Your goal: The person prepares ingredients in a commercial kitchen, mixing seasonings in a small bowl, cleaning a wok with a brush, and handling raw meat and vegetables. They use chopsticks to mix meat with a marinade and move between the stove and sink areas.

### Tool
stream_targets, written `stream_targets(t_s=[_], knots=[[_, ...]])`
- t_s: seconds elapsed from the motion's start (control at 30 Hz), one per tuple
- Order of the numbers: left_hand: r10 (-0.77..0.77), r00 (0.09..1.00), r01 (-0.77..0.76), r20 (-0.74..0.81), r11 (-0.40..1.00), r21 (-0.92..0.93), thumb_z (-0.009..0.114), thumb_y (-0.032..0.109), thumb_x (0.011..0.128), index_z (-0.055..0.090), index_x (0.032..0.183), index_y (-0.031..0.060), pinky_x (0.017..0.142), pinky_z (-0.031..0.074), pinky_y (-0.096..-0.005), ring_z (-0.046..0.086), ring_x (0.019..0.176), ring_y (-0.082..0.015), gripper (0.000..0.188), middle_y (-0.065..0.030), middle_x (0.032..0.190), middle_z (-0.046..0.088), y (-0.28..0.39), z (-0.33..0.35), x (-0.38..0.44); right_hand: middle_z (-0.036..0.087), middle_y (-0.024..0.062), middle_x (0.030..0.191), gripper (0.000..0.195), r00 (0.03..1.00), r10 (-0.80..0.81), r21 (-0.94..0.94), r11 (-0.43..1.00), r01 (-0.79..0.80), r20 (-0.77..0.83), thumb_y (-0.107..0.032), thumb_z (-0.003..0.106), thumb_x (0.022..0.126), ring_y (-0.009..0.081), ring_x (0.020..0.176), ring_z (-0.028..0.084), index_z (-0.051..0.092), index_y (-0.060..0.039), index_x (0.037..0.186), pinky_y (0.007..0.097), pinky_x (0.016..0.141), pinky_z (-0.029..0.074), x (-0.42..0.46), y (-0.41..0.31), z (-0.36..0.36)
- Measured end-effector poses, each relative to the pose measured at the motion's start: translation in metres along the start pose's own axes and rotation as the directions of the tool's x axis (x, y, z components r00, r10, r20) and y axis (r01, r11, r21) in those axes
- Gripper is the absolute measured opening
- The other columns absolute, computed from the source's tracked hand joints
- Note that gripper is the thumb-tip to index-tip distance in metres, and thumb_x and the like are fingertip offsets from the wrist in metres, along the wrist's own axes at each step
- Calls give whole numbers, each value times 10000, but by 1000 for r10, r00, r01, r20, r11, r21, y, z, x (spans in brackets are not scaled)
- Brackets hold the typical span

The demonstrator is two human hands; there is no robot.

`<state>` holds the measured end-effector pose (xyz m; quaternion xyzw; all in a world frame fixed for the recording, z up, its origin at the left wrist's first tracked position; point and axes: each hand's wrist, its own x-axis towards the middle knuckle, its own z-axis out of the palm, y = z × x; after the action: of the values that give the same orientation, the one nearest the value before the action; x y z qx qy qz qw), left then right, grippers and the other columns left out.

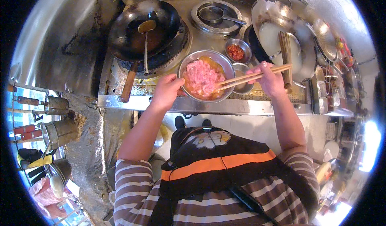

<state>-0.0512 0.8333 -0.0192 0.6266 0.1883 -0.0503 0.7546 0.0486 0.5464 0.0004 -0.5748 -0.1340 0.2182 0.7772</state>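
My left hand (167, 90) grips the left rim of a round metal bowl (231, 63), thumb on the edge. In the bowl lies sliced raw pink meat (201, 75) with a yellowish-orange liquid around it. A pair of long wooden chopsticks (253, 77) is held in my right hand (269, 78); their tips touch the meat at the bowl's right side. Behind the bowl stands a small metal bowl of chopped red chili (235, 52). Another small metal bowl (245, 89) is partly hidden beneath the chopsticks.
At the left, a black wok (120, 42) with a brown wooden handle (129, 85) holds a metal ladle (146, 49). A small pan (211, 14) rests over the round well at the back. To the right, a large wok (265, 11) contains whitish liquid and a bamboo brush (285, 54).
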Motion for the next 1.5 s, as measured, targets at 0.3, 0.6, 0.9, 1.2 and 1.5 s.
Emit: stream_targets(t_s=[0.3,0.6,0.9,1.2,1.5], knots=[[79,995,-85,62,992,95,505,116,751,488,628,25,498,381,-208,438,538,-67,154,3,590,466,-11,0,-2,554,200,872,314,980,-143,-109,981,159,140,-272,420,842,238,755,573,499,20,759,307,655,490,22,-37,34],[12,995,-8,95,999,-40,495,121,755,512,695,26,520,397,-202,471,557,-73,114,-4,627,502,5,-12,-4,558,187,897,251,899,-85,-435,853,288,429,-223,456,825,257,848,555,524,18,800,327,685,480,19,-86,19],[-10,999,11,-42,1000,15,483,108,750,530,726,5,522,428,-214,506,576,-83,116,-27,662,532,17,-6,-10,560,191,719,323,995,68,226,973,-51,-71,-292,400,846,247,587,560,454,-33,660,312,507,484,12,21,4],[263,964,-256,36,884,391,508,106,732,436,561,15,447,307,-217,358,499,-49,207,23,510,397,6,-6,-10,554,152,754,275,989,-132,130,982,140,-73,-278,406,847,225,686,571,449,-27,742,285,573,498,30,-40,44],[-6,998,1,-55,995,-99,487,124,748,481,645,45,510,409,-223,459,525,-85,131,3,582,458,-17,3,-9,565,97,717,333,973,-112,-508,837,202,202,-289,427,841,141,566,549,516,5,715,221,496,468,11,-118,68]])
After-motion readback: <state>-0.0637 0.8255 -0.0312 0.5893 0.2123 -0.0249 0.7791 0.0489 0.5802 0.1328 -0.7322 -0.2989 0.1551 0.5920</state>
